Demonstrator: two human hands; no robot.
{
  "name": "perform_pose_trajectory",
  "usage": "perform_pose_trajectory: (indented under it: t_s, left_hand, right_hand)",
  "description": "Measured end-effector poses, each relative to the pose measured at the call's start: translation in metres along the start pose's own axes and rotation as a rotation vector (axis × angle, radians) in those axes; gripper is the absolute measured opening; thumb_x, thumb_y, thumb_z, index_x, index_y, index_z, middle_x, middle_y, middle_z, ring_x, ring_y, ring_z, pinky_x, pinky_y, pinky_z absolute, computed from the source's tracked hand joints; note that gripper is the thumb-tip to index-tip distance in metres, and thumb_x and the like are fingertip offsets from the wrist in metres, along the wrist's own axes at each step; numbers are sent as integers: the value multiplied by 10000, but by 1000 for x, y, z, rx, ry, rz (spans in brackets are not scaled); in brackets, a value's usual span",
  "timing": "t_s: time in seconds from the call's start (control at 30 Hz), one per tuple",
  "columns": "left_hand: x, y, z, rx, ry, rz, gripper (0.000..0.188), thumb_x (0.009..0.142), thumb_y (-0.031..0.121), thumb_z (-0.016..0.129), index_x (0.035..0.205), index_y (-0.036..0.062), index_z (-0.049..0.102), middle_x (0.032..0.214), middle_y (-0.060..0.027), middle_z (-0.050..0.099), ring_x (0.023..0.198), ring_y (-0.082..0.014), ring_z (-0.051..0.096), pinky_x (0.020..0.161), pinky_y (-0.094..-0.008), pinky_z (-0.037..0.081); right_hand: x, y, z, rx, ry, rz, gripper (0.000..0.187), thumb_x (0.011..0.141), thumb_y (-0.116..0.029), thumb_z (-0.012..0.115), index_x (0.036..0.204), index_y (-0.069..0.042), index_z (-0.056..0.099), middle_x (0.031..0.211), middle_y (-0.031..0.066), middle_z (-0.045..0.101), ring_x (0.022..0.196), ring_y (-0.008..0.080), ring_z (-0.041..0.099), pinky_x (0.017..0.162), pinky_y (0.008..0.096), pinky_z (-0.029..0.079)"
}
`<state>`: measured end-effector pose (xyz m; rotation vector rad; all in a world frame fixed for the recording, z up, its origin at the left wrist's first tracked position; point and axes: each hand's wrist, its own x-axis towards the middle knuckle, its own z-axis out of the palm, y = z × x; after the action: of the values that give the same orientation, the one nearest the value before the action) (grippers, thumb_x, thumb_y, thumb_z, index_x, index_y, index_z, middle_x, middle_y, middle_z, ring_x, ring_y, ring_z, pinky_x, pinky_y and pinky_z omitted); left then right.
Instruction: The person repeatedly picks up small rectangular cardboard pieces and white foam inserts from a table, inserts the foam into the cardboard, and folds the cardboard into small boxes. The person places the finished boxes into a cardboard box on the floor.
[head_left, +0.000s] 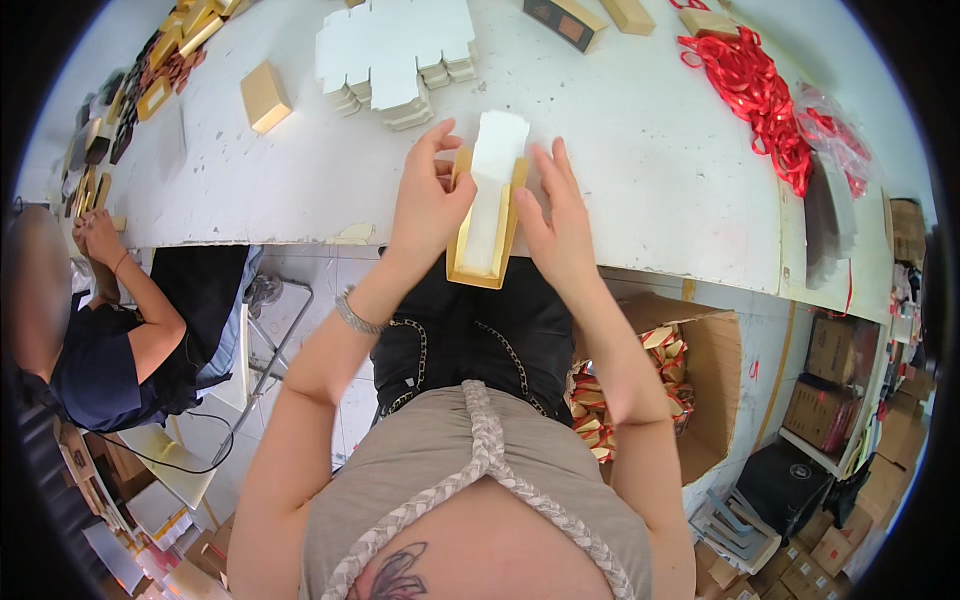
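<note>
A partly folded gold paper box (486, 232) with a white inside stands at the table's near edge, its near end jutting out over my lap. Its long walls are raised, and a white flap extends at the far end. My left hand (428, 200) is curled at the left wall, thumb against the wall's upper edge. On the other side, my right hand (557, 222) has its fingers apart, slightly blurred, with the thumb close by the right wall. Beyond the box lies a stack of flat white box blanks (395, 55).
A closed gold box (265, 97) lies left of the blanks. Red ribbon (750, 95) is heaped at the right. Below the table, a carton (712, 375) holds red-and-gold pieces. Another person (120, 340) sits at the left, hands near dark and gold boxes.
</note>
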<state>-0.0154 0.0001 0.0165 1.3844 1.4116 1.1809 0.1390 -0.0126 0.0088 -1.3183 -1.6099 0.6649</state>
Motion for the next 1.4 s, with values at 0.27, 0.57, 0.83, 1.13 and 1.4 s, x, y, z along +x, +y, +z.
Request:
perform_pose_trajectory:
  t_s: [0.27, 0.57, 0.83, 1.13, 1.4]
  left_hand:
    - [-35, 17, 21, -114, -40, 86, 596, 820, -75, 412, 1396, -11, 275, 1285, -161, 463, 1157, -195, 489, 978, -315, 392]
    - [-27, 13, 9, -24, -85, 7, 534, 740, -112, 332, 1254, 25, 385, 1135, -102, 461, 1017, -174, 465, 904, -288, 392]
    - [-20, -3, 17, -34, -45, 91, 480, 725, -122, 326, 1175, 32, 396, 1122, -127, 423, 1044, -206, 441, 949, -312, 354]
    - [-19, -4, 13, 95, -105, 156, 514, 733, -152, 313, 1203, 50, 373, 1331, -158, 350, 1221, -254, 402, 1051, -361, 302]
    - [-24, 1, 15, -316, -107, 91, 430, 743, -161, 359, 1101, 53, 460, 1380, -182, 396, 1226, -273, 434, 1033, -358, 339]
  right_hand:
    - [-7, -15, 10, 369, 28, 348, 465, 925, -58, 406, 1382, 12, 351, 1229, 194, 557, 927, 189, 609, 814, 293, 473]
    - [4, -21, 14, 182, -98, 296, 228, 894, -48, 449, 1098, -8, 542, 1089, 173, 557, 896, 234, 592, 772, 314, 477]
    - [-1, -6, 33, 68, 190, -89, 186, 919, -85, 487, 1060, -12, 583, 1085, 159, 540, 942, 222, 563, 794, 314, 467]
    - [-1, -9, 26, 612, 83, 253, 158, 915, 3, 491, 997, -14, 626, 1061, 90, 606, 931, 138, 573, 781, 236, 464]
    - [3, -5, 4, 663, -137, 166, 167, 929, -68, 495, 1017, -10, 625, 1202, 153, 586, 1026, 179, 593, 840, 283, 470]
